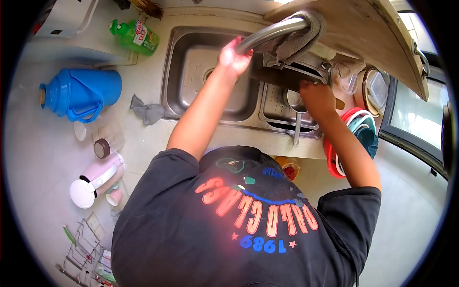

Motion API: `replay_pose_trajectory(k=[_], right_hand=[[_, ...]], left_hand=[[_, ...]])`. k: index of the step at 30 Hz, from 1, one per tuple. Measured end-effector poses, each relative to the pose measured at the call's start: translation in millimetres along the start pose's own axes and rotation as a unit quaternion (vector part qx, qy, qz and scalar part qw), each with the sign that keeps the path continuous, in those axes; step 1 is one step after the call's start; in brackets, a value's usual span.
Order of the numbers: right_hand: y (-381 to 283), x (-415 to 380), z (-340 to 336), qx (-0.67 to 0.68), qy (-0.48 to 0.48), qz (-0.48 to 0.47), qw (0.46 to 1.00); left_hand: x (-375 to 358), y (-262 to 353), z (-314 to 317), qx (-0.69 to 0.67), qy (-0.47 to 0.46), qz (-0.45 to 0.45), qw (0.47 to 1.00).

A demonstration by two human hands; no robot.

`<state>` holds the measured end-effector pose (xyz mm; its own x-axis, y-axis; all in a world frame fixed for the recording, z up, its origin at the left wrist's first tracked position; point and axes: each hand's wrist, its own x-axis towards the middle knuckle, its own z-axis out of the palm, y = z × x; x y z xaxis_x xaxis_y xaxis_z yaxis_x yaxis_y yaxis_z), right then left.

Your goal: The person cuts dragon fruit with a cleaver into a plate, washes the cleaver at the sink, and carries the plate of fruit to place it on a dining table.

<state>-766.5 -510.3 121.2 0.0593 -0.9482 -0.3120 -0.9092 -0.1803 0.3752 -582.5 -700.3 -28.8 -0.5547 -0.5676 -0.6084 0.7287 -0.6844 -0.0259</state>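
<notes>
My left hand (233, 60) is over the large steel sink basin (198, 55), its fingers wrapped round the end of the curved metal faucet spout (272, 32). My right hand (318, 99) is closed on a dark-bladed knife (279, 77), whose wooden handle end (340, 104) sticks out beside the hand. The blade points left, over the divider between the basins. Below it, a metal ladle (297, 126) lies across the smaller basin (277, 112), partly hidden by my right hand. A grey cloth (301, 40) is wrapped over the faucet's bend.
Red and white basins (332, 158) stand right of the sink, below stacked containers (377, 91). A wooden board (358, 36) leans at upper right. Left are a green bottle (138, 38), a blue thermos (88, 93), a grey rag (147, 111), a glass jar (109, 138) and a pink kettle (100, 177).
</notes>
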Motion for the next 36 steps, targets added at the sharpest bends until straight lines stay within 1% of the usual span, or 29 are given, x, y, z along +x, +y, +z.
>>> replay_pose_trajectory(k=[1,4,7,10,14,16,17,19,20,23,24,26,28,29,32,35,36], right_hand=[[-1,0,1,-0.002,-0.022,0.012,1.000],[12,3,-12,-0.010,0.007,0.009,1.000],[14,9,-21,0.009,0.012,0.028,0.999],[10,5,-8,-0.017,-0.023,-0.032,0.999],[8,0,-13,0.019,-0.025,0.014,0.999],[0,-4,-25,0.038,-0.013,0.032,0.999],[-7,-7,-28,0.050,-0.024,0.037,0.998],[-19,-18,-33,0.072,-0.048,0.046,0.995],[-26,-22,-25,0.103,-0.063,0.074,0.990],[-44,-35,-13,0.247,-0.059,0.123,0.959],[-49,-36,-7,0.329,-0.070,0.165,0.927],[-60,-41,-1,0.423,-0.063,0.196,0.883],[-70,-44,5,0.505,-0.048,0.213,0.835],[-75,-45,7,0.520,-0.044,0.213,0.826],[-88,-48,11,0.565,-0.041,0.224,0.793],[-97,-51,18,0.607,-0.056,0.248,0.753],[-99,-52,22,0.622,-0.057,0.254,0.738]], left_hand=[[0,-1,0,-0.003,-0.001,-0.001,1.000],[2,0,5,-0.012,-0.004,-0.008,1.000],[1,1,6,-0.022,-0.003,-0.017,1.000],[1,3,2,-0.032,-0.016,-0.024,0.999],[6,10,-10,-0.065,-0.027,-0.059,0.996],[8,12,-18,-0.022,0.005,-0.049,0.999],[9,13,-20,0.001,0.020,-0.044,0.999],[6,12,-21,0.021,0.018,-0.050,0.998],[1,11,-19,0.030,0.017,-0.053,0.998],[-26,4,-2,0.023,0.053,-0.041,0.997],[-26,2,0,0.016,0.049,-0.025,0.998],[-23,-1,3,0.003,0.041,0.006,0.999],[-23,0,-2,-0.001,0.047,0.012,0.999],[-23,2,-4,-0.003,0.051,0.014,0.999],[-14,13,-34,-0.069,-0.027,-0.063,0.995],[-18,11,-38,0.046,-0.036,0.002,0.998],[-20,13,-39,0.054,-0.059,-0.009,0.997]])
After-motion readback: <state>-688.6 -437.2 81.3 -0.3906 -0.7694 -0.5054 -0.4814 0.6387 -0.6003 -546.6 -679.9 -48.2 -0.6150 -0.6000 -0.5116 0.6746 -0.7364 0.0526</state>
